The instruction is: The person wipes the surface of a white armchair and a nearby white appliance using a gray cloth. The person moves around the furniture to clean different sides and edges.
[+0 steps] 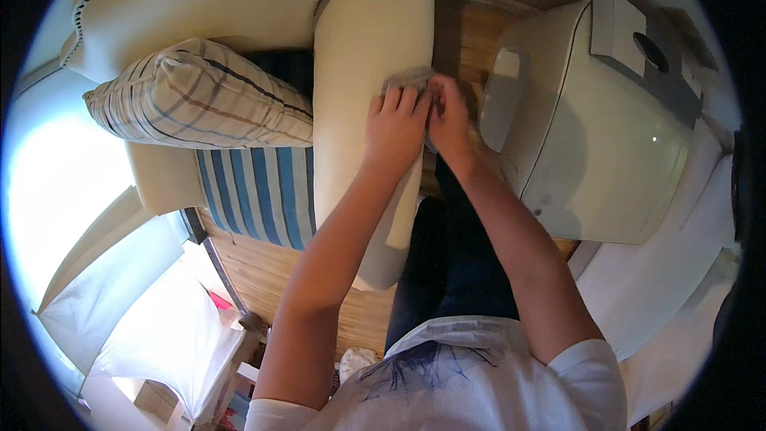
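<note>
A small grey-beige cloth [409, 78] lies bunched on the edge of the cream sofa arm [363, 48]. My left hand [396, 124] rests on top of the arm, its fingers curled over the cloth. Right beside it, at the arm's outer side, my right hand [449, 120] has its fingers bent around the cloth's other end. The two hands touch or nearly touch, and part of the cloth is hidden beneath them.
Left of the arm, a plaid pillow [203, 100] leans on the sofa above a blue-and-grey striped seat [259, 191]. Close on the right stands a glossy cream cabinet [602, 152] bearing a grey-and-white box [630, 40]. White fabric [163, 335] hangs at lower left, above the wooden floor [255, 259].
</note>
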Motion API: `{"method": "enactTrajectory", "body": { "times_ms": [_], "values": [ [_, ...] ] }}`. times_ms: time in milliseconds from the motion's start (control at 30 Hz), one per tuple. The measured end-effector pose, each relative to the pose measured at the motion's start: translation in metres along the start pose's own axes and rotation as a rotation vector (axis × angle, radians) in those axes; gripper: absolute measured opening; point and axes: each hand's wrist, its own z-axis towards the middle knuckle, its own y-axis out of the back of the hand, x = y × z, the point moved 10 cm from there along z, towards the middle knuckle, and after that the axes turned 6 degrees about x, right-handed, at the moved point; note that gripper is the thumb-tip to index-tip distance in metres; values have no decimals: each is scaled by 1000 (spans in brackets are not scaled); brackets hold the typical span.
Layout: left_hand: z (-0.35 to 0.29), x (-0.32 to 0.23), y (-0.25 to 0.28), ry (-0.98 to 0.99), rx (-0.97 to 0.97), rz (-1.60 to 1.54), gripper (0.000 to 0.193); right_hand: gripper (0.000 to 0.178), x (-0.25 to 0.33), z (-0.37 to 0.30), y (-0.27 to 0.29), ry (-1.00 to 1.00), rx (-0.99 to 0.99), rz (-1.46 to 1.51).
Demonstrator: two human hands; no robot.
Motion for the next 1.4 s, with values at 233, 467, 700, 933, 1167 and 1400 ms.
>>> {"method": "enactTrajectory", "body": {
  "times_ms": [233, 467, 700, 933, 1167, 1400],
  "values": [
    [-116, -29, -19, 14, 154, -45, 36, 32, -10, -122, -23, -49, 41, -12],
    [-223, -71, -23, -58, 247, -14, 41, 34, -21, -243, -42, -152, 59, -3],
    [-220, -77, -21, -146, 185, 48, 41, 37, -31, -235, -40, -114, -22, 82],
    [-140, -70, -14, -123, 31, 105, 28, 35, -29, -158, -16, -25, -130, 152],
    [-241, -69, -12, -45, 150, -2, 36, 33, -11, -258, -36, -38, -51, 63],
    [-338, -81, -8, 14, 198, -111, 42, 30, 12, -337, -51, 14, 110, -17]
  ]
}}
